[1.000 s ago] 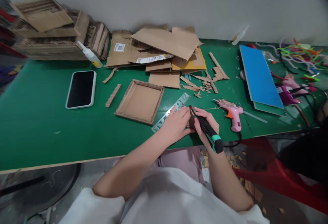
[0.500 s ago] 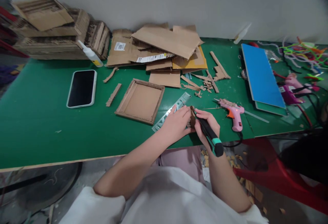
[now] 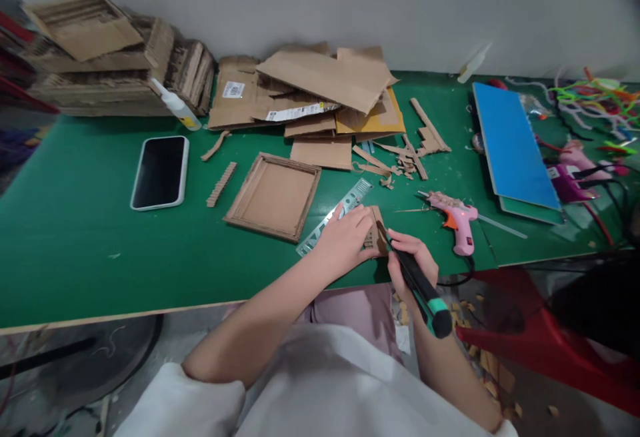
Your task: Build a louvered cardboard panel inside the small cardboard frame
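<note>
My right hand (image 3: 413,260) is closed around a black and teal utility knife (image 3: 417,280), its tip lying against a small cardboard piece (image 3: 379,224) near the table's front edge. From the left, my left hand (image 3: 346,234) presses and grips that piece, its fingers covering much of it. Part of a clear ruler (image 3: 356,196) sticks out beyond my left hand. Left of the ruler lies a square cardboard tray (image 3: 280,187) with a raised rim. A short corrugated strip (image 3: 221,184) rests beside the tray.
Cardboard sheets (image 3: 320,80) and scraps (image 3: 410,164) lie at the back. A pink glue gun (image 3: 457,220) sits right of my hands, near blue boards (image 3: 517,147). Further left are a phone (image 3: 160,172), a glue bottle (image 3: 177,107) and stacked cardboard boxes (image 3: 105,77).
My right hand and the utility knife have moved right and toward my body, uncovering more of the cardboard piece. My left hand stays in nearly the same place.
</note>
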Demonstrator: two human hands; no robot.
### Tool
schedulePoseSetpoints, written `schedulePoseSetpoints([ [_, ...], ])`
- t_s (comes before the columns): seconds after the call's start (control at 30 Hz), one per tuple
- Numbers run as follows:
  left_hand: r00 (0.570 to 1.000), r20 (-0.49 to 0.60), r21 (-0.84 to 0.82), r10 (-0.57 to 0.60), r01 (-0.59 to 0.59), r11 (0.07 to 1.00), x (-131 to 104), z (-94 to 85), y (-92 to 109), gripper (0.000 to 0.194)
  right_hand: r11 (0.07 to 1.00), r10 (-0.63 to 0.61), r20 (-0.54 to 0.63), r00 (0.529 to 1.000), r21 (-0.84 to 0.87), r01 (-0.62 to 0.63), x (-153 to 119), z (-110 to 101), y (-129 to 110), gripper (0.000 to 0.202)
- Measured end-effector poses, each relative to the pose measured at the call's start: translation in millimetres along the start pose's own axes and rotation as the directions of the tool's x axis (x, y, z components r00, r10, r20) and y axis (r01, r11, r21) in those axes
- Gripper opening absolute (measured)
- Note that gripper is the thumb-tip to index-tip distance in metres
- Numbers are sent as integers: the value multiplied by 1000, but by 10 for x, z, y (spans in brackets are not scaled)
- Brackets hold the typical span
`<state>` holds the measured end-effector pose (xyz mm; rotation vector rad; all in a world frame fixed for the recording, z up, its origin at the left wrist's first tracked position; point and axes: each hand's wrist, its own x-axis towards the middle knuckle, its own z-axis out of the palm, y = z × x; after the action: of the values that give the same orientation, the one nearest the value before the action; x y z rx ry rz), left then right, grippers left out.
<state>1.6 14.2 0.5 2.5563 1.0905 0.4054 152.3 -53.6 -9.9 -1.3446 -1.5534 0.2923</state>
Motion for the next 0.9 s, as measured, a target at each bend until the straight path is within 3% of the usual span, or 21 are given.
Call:
schedulePoseSetpoints([
  [0.27, 1000, -3, 10, 8, -8, 1000, 3, -2, 6, 46, 997, -43, -20, 999, -70, 42, -259, -122, -76, 16],
  [0.4, 1000, -8, 14, 7, -7, 1000, 5, 9, -1, 48, 985, -97, 43, 994, -137, 102, -395, -228, -72, 24],
  [0.63, 1000, 6, 19, 10, -10, 1000, 12, 9, -10, 47, 974, -138, 41, 990, -175, 143, -554, -348, -59, 27],
  [0.83, 1000, 5, 12, 10, -10, 1000, 13, 25, -12, 47, 997, -73, 60, 996, -11, 74, -425, -391, -91, 25],
  [0.9, 1000, 5, 9, 11, -11, 1000, 13, 33, -17, 48, 996, -14, -56, 998, 87, 18, -290, -386, -113, 17],
])
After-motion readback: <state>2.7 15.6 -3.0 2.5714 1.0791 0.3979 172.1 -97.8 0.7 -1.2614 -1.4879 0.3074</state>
